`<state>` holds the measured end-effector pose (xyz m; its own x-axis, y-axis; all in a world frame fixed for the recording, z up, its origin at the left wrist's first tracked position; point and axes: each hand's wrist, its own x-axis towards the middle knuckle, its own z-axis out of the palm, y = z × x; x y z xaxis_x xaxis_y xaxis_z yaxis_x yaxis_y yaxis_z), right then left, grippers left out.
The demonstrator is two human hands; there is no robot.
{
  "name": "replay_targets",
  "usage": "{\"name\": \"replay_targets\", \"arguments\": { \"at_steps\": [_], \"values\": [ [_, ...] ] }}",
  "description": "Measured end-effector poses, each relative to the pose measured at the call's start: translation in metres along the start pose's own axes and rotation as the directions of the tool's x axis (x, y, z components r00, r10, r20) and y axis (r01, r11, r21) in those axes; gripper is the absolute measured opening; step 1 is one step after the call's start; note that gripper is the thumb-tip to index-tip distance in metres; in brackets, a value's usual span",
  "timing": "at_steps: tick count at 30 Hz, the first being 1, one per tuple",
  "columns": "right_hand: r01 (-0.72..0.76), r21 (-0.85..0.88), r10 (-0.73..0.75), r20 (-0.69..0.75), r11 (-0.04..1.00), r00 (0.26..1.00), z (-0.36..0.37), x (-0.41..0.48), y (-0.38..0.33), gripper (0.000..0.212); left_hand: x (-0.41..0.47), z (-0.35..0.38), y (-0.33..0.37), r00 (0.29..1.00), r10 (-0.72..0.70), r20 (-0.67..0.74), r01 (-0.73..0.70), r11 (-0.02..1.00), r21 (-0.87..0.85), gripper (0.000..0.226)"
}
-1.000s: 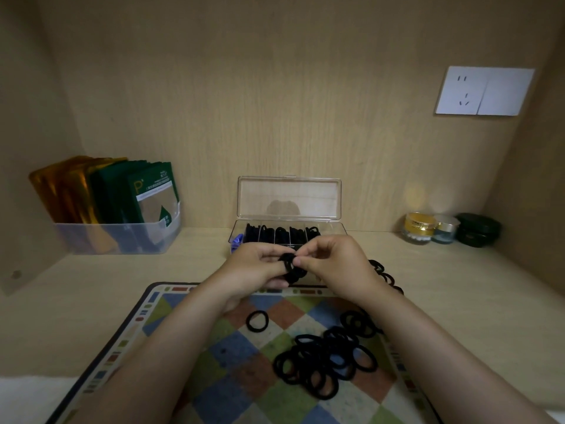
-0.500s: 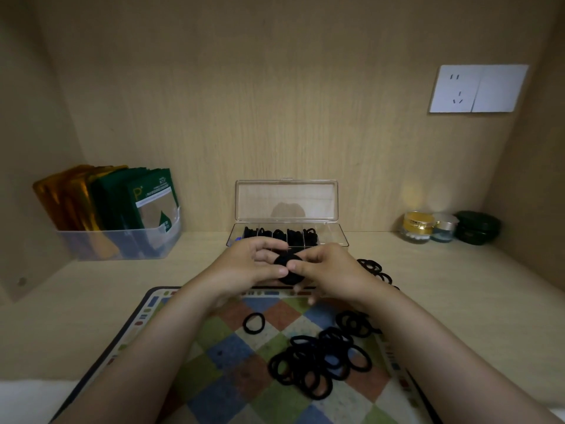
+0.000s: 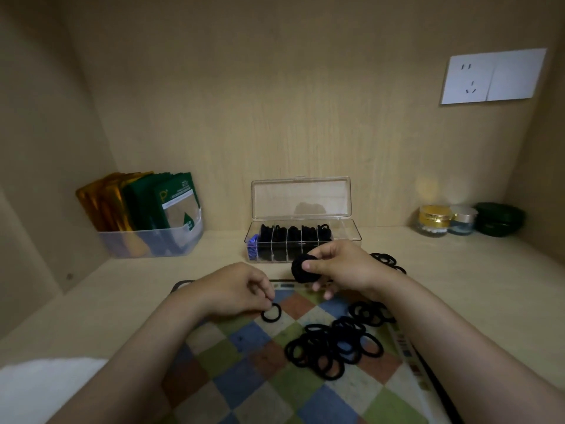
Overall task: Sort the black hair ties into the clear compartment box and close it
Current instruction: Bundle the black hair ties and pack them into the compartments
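The clear compartment box (image 3: 348, 232) stands open against the back wall, its lid (image 3: 301, 198) upright, with black ties filling several compartments. My right hand (image 3: 342, 266) pinches a stacked bunch of black hair ties (image 3: 301, 272) just in front of the box. My left hand (image 3: 235, 290) is down on the checkered mat (image 3: 232, 356), its fingertips pinching a single hair tie (image 3: 271, 312) that lies there. A loose pile of hair ties (image 3: 333, 347) covers the mat's middle, and a few more ties (image 3: 386, 261) lie on the shelf behind my right wrist.
A clear bin (image 3: 153, 244) of gold and green packets stands at the left. Three cosmetic jars (image 3: 434, 220) sit at the back right. A wall socket (image 3: 492, 76) is high on the right. Wooden walls close in both sides.
My hands have parted: the left dropped to the lone tie on the mat, while the right keeps the bunch and moved slightly right toward the box.
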<state>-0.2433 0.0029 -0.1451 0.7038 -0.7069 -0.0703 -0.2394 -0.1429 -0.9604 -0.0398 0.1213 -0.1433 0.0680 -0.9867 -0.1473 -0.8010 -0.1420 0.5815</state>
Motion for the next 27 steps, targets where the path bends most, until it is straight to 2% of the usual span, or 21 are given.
{"name": "replay_targets", "arguments": {
  "at_steps": [5,8,10,12,15,18,20,24,27],
  "values": [
    [0.026,-0.020,-0.025,0.034,0.999,0.999,0.001,-0.001,0.001,0.015,0.001,0.007,0.003,0.999,0.013,-0.041,-0.009,0.996,0.089,0.004],
    [0.068,0.040,-0.070,0.066,0.997,0.995,-0.002,-0.004,-0.002,0.013,0.007,0.006,0.006,0.987,-0.032,-0.157,0.042,0.997,0.061,0.002],
    [0.099,0.096,-0.109,0.110,0.990,0.988,-0.005,-0.006,-0.006,0.017,0.012,0.006,0.011,0.967,-0.077,-0.243,0.067,0.996,-0.052,0.004],
    [0.126,0.126,-0.142,0.134,0.984,0.981,-0.005,-0.006,-0.007,0.016,0.019,0.007,0.019,0.956,-0.118,-0.270,0.046,0.965,-0.260,0.004],
    [0.155,0.103,-0.164,0.087,0.983,0.983,-0.005,-0.003,-0.005,0.012,0.024,0.010,0.035,0.957,-0.170,-0.236,0.003,0.817,-0.576,0.003],
    [0.141,0.073,-0.138,-0.040,0.987,0.990,-0.009,-0.001,-0.003,0.018,0.029,0.012,0.043,0.980,-0.134,-0.147,-0.025,0.649,-0.760,0.012],
    [0.130,0.036,-0.126,-0.094,0.991,0.988,-0.012,0.000,-0.003,0.019,0.032,0.013,0.044,0.985,-0.125,-0.117,-0.023,0.582,-0.813,0.019],
    [0.111,-0.017,-0.112,-0.149,0.994,0.982,-0.014,0.002,-0.001,0.015,0.039,0.012,0.047,0.997,-0.044,-0.061,-0.028,0.531,-0.847,0.028],
    [0.116,-0.064,-0.128,-0.223,0.991,0.966,-0.018,0.004,-0.002,0.023,0.046,0.010,0.052,0.995,0.013,-0.103,-0.089,0.625,-0.775,0.028]
  ]
}}
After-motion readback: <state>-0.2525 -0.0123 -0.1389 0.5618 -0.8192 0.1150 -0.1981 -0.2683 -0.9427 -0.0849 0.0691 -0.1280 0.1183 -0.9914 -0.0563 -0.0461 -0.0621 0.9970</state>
